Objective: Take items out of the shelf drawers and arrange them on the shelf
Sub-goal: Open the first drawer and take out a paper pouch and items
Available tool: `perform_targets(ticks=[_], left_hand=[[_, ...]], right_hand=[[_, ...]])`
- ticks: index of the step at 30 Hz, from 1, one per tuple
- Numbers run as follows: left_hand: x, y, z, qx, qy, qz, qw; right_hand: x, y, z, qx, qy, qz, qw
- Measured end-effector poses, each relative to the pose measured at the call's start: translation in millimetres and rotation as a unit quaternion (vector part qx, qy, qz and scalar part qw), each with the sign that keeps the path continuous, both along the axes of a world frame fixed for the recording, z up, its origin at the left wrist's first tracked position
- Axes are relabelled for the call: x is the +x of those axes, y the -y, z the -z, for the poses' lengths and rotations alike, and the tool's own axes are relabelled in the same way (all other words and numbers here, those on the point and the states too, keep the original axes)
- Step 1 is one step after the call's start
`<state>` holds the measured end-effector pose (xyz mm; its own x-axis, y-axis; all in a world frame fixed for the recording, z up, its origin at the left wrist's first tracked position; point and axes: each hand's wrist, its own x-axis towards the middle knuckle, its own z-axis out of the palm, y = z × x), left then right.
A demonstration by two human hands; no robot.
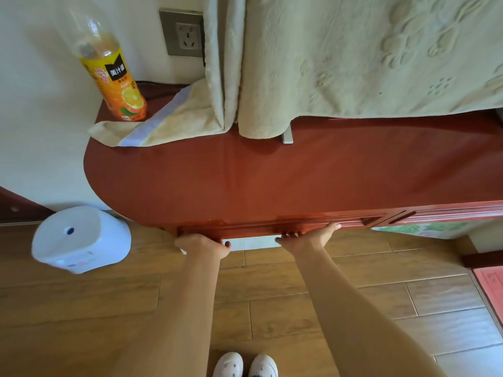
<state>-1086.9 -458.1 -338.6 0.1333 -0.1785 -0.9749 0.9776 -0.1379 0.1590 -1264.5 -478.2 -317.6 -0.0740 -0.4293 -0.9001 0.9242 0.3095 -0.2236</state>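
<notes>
A red-brown wooden shelf with a rounded left end fills the middle of the view. Its drawer front runs along the near edge, just under the top. My left hand curls under the drawer's left part, fingers hidden beneath. My right hand grips the drawer's lower edge further right, thumb stretched along the front. The inside of the drawer is not visible. An orange juice bottle stands at the shelf's back left corner.
A pale green towel drapes over a large object at the back, its corner lying on the shelf top. A wall socket sits behind. A white water dispenser stands on the wooden floor at left.
</notes>
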Motion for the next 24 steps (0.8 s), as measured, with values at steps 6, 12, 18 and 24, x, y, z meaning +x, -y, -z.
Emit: perform_targets(ticks=[6, 12, 18, 24], left_hand=[[-4.3, -14.1, -3.6, -0.037, 0.005, 0.013, 0.999], [-5.9, -28.1, -1.0, -0.051, 0.009, 0.017, 0.999], [-12.8, -63.0, 2.0, -0.06, -0.003, 0.015, 0.998], [-23.3, -105.6, 3.9, -0.068, -0.007, 0.013, 0.998]], right_hand=[[-12.2, -2.3, 12.1, 0.024, -0.018, -0.073, 0.997], [-21.1, -18.3, 19.6, 0.017, -0.011, -0.103, 0.994], [-31.4, -50.3, 23.8, 0.018, 0.01, -0.104, 0.994], [-46.3, -90.3, 24.8, 0.015, 0.029, -0.125, 0.992]])
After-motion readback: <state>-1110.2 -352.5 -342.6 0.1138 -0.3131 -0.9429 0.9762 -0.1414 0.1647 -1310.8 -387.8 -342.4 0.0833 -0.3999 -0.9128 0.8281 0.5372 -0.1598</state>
